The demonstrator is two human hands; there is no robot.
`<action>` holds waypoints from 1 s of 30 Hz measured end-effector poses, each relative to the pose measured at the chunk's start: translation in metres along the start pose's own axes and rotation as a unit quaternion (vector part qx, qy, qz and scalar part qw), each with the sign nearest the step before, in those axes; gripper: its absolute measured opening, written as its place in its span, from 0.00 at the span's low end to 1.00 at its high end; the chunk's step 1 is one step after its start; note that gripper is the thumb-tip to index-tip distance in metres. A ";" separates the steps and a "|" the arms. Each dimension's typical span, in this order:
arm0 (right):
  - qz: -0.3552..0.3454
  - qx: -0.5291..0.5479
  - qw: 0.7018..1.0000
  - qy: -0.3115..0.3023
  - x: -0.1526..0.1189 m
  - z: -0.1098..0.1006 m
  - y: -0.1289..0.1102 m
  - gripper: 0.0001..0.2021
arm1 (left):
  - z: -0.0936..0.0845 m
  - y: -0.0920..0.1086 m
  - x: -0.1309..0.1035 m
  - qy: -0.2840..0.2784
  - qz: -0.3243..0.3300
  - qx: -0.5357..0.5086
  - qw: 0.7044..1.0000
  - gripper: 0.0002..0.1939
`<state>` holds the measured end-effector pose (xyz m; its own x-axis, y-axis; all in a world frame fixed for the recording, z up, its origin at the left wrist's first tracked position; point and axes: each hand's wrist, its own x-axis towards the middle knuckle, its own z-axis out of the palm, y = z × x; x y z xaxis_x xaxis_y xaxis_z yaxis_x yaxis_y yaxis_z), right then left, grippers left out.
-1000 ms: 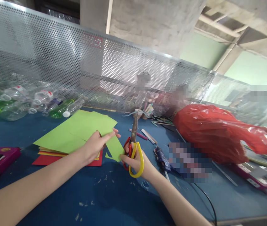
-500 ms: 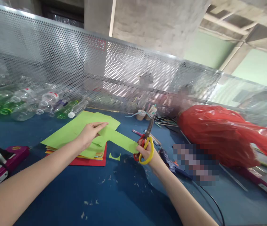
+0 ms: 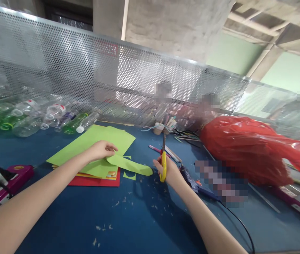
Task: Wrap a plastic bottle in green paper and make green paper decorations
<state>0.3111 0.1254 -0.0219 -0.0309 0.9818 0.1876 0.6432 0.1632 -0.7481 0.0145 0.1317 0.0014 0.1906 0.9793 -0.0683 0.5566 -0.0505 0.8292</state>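
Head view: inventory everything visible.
Paper strip: one, green, left hand
Scissors: one, red and yellow, right hand
Paper stack: one, green over red, left
Paper scraps: count unclear, green, beside stack
Table: one, blue, beneath
Perforated screen: one, silver, behind table
People: some, blurred, behind screen
Bottles: several, clear and green, left
Bag: one, red, right
Cups: two, beige, near screen
Corded tool: one, blue, right
Plastic units: two, magenta, left and right
Left hand: one, over stack
Right hand: one, around scissors

Paper stack [image 3: 86, 141] on table [image 3: 118, 225], scissors [image 3: 164, 168] right, bottles [image 3: 27, 125] behind left, bag [image 3: 239, 151] far right
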 end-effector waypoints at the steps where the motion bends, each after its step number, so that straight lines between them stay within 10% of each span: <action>1: -0.009 -0.025 1.000 0.008 -0.001 -0.001 -0.002 0.10 | -0.003 0.000 0.000 -0.004 0.005 0.013 1.000 0.19; 12: -0.001 -0.176 0.983 0.043 0.012 -0.004 0.011 0.10 | 0.005 0.025 -0.023 -0.184 0.062 0.063 0.979 0.16; 24: -0.060 -0.225 0.972 0.019 0.016 -0.007 0.008 0.13 | 0.062 0.031 -0.022 0.029 0.178 0.179 0.967 0.19; 30: -0.079 -0.276 0.958 0.002 0.021 -0.010 0.006 0.11 | 0.083 0.026 -0.015 0.031 0.269 0.227 0.936 0.16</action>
<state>0.3215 0.1461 -0.0159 -0.1598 0.9483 0.2743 0.9373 0.2329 -0.2593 0.0931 0.0993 -0.0223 0.5025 0.7974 0.3341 0.6821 -0.6031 0.4136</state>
